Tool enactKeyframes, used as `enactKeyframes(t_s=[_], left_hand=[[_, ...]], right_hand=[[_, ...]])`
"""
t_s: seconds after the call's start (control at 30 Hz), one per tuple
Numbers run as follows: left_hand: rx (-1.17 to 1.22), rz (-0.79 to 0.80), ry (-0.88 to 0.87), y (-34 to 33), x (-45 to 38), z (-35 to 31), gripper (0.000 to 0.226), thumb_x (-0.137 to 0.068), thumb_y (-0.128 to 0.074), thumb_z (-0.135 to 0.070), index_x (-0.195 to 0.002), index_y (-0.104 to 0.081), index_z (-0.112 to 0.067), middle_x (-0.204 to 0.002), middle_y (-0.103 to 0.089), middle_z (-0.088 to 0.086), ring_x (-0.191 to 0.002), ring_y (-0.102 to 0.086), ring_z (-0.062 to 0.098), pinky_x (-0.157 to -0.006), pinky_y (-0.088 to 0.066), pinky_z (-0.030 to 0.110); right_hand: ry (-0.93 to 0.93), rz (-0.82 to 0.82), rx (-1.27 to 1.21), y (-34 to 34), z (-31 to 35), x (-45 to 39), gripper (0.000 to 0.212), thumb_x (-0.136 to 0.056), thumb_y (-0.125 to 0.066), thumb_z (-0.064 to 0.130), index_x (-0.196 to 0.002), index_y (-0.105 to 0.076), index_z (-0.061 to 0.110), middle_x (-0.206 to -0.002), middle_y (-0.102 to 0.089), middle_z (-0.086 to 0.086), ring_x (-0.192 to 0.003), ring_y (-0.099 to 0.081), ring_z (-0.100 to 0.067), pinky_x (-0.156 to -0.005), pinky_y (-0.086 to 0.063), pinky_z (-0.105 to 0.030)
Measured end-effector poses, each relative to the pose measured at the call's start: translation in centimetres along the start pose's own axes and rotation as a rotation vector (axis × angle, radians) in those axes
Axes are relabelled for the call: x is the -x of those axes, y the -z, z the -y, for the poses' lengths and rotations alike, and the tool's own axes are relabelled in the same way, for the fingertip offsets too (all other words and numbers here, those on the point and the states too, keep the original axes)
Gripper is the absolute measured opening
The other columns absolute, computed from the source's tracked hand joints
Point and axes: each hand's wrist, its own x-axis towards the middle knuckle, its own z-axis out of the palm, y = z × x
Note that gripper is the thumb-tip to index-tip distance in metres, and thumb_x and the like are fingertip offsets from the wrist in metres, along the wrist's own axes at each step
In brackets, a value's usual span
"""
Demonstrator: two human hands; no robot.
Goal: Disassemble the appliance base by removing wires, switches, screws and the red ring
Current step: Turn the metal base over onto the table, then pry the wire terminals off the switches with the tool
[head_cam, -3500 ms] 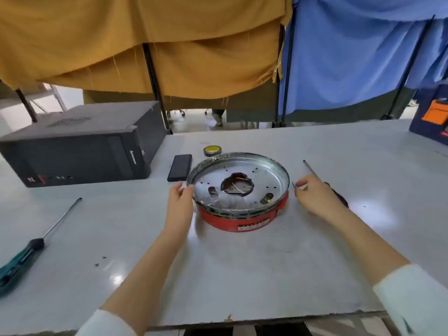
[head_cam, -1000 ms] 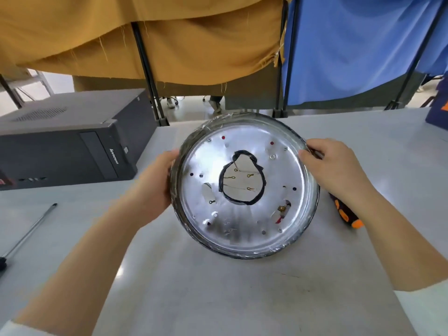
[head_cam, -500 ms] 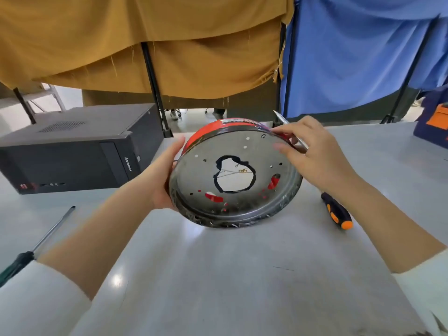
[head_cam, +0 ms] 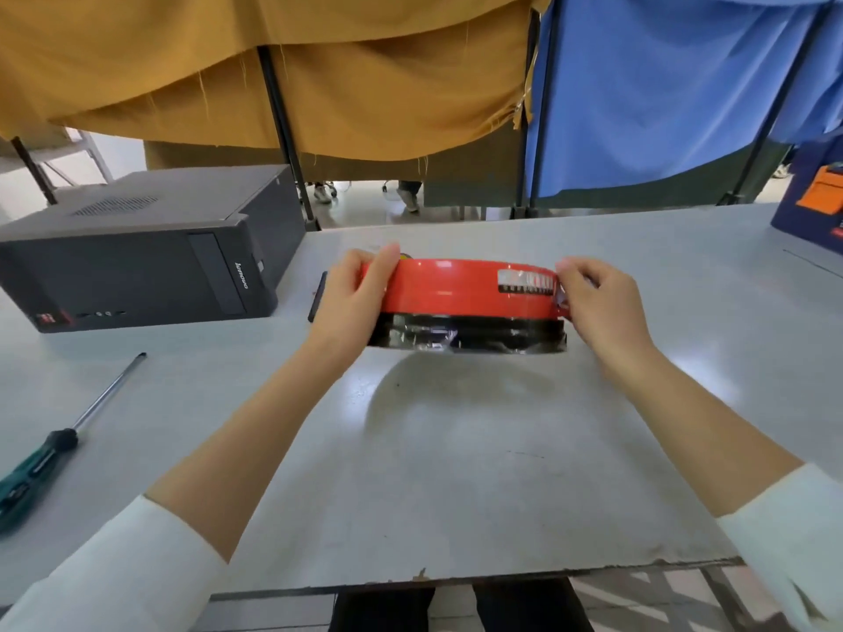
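Red ring: the red ring (head_cam: pixel 456 287) formed the upper band of the round appliance base (head_cam: pixel 465 307), seen edge-on and held level between the two hands, lifted clear of the table (head_cam: pixel 456 472) with its shadow on the surface below.
Black band: a glossy black band (head_cam: pixel 470 336), wrapped in wrinkled clear film, ran under the red part.
Label: a silver sticker (head_cam: pixel 524 281) sat on the red wall, just beside the right hand.
Left hand: the left hand (head_cam: pixel 351 303) gripped the left end of the base, thumb curled over the top rim, fingers hidden behind.
Right hand: the right hand (head_cam: pixel 602 307) held the right end, fingers bent, fingertips pinching at the edge by the sticker.
Screwdriver: a green-handled screwdriver (head_cam: pixel 59 444) lay on the table well to the left of the left hand.
Computer case: a black computer case (head_cam: pixel 137 257) rested on the table beyond and left of the left hand.
Dark flat object: a thin dark item (head_cam: pixel 317 297) showed just behind the left hand; I could not tell what it was.
Box: a blue and orange box (head_cam: pixel 816 203) stood far off to the right of the right hand.
Curtains: mustard (head_cam: pixel 273 61) and blue (head_cam: pixel 661 84) cloth hung beyond the table.
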Motion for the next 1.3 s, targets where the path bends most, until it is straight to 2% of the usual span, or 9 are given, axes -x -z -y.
enactKeyframes(t_s=[0.27,0.37,0.5,0.6,0.67,0.83,1.0,1.13,1.3], left_hand=[[-0.156,-0.008,-0.392,-0.9,4.0,7.5,0.025,-0.091,-0.034,-0.047,-0.099,-0.047,-0.028,-0.130,-0.041,0.003,-0.124,-0.036,0.004,-0.105,-0.026,0.019],[-0.143,0.056,-0.386,-0.7,5.0,9.5,0.028,-0.095,-0.028,-0.046,-0.114,-0.043,-0.033,-0.139,-0.031,0.003,-0.133,-0.029,0.008,-0.112,-0.023,0.025],[-0.172,0.170,-0.386,0.0,5.8,11.0,0.036,-0.095,-0.028,-0.054,-0.128,-0.032,-0.040,-0.147,-0.019,-0.005,-0.139,-0.020,0.005,-0.113,-0.020,0.022],[-0.126,0.163,-0.318,-0.3,5.2,10.8,0.063,-0.086,-0.025,-0.073,-0.135,-0.028,-0.035,-0.149,-0.017,-0.009,-0.139,-0.017,-0.001,-0.112,-0.019,0.015],[-0.078,0.119,-0.244,-0.2,4.7,10.6,0.087,-0.076,-0.026,-0.084,-0.139,-0.029,-0.024,-0.148,-0.024,-0.004,-0.138,-0.024,0.006,-0.113,-0.022,0.023],[-0.040,0.130,-0.049,1.6,2.3,9.3,0.060,-0.084,-0.029,-0.071,-0.136,-0.028,-0.041,-0.133,-0.043,-0.026,-0.124,-0.043,-0.003,-0.100,-0.033,0.017],[-0.088,0.210,0.216,0.8,-1.6,7.4,0.046,-0.097,-0.029,-0.052,-0.138,-0.037,-0.035,-0.140,-0.042,-0.010,-0.122,-0.049,0.015,-0.108,-0.034,0.038],[-0.276,0.152,0.166,0.7,-1.0,7.0,0.040,-0.096,-0.031,-0.053,-0.125,-0.050,-0.033,-0.113,-0.054,-0.013,-0.100,-0.051,0.007,-0.088,-0.033,0.027],[-0.373,0.149,0.176,1.7,-1.3,6.7,0.032,-0.095,-0.038,-0.048,-0.115,-0.054,-0.028,-0.096,-0.059,-0.009,-0.084,-0.057,0.005,-0.078,-0.042,0.028]], right_hand=[[0.059,-0.045,0.052,-0.6,-5.0,4.5,0.031,-0.100,-0.046,0.026,-0.127,-0.059,0.018,-0.115,-0.050,0.001,-0.091,-0.046,0.018,-0.074,-0.026,0.009],[0.091,-0.039,0.071,-0.4,-5.4,5.2,0.029,-0.099,-0.050,0.025,-0.125,-0.061,0.018,-0.113,-0.053,-0.001,-0.094,-0.047,0.006,-0.076,-0.026,0.009],[0.121,-0.029,0.092,-0.1,-6.0,5.3,0.028,-0.098,-0.053,0.025,-0.123,-0.061,0.019,-0.106,-0.051,0.000,-0.091,-0.047,0.017,-0.075,-0.027,0.008],[0.102,-0.026,0.101,0.1,-6.4,5.2,0.027,-0.097,-0.053,0.022,-0.123,-0.061,0.021,-0.112,-0.054,-0.003,-0.094,-0.048,0.003,-0.075,-0.028,0.007],[0.084,-0.018,0.103,0.2,-6.4,5.1,0.028,-0.096,-0.053,0.020,-0.123,-0.061,0.022,-0.113,-0.055,-0.004,-0.091,-0.049,0.005,-0.075,-0.030,0.007],[0.069,-0.004,0.135,0.5,-5.4,4.7,0.035,-0.091,-0.061,0.025,-0.126,-0.059,0.020,-0.109,-0.052,-0.006,-0.091,-0.054,0.013,-0.072,-0.033,0.005],[0.035,0.093,0.397,-0.1,-3.9,4.4,0.069,-0.077,-0.074,0.041,-0.138,-0.045,0.026,-0.126,-0.047,-0.002,-0.110,-0.055,-0.019,-0.092,-0.046,-0.033],[0.051,0.213,0.403,0.4,-3.4,2.9,0.071,-0.079,-0.076,0.022,-0.141,-0.041,0.025,-0.128,-0.045,-0.002,-0.100,-0.050,-0.013,-0.086,-0.040,-0.025],[0.070,0.438,0.306,0.5,-2.8,0.3,0.061,-0.084,-0.071,0.008,-0.139,-0.046,0.021,-0.135,-0.047,-0.004,-0.116,-0.056,-0.015,-0.101,-0.042,-0.025]])
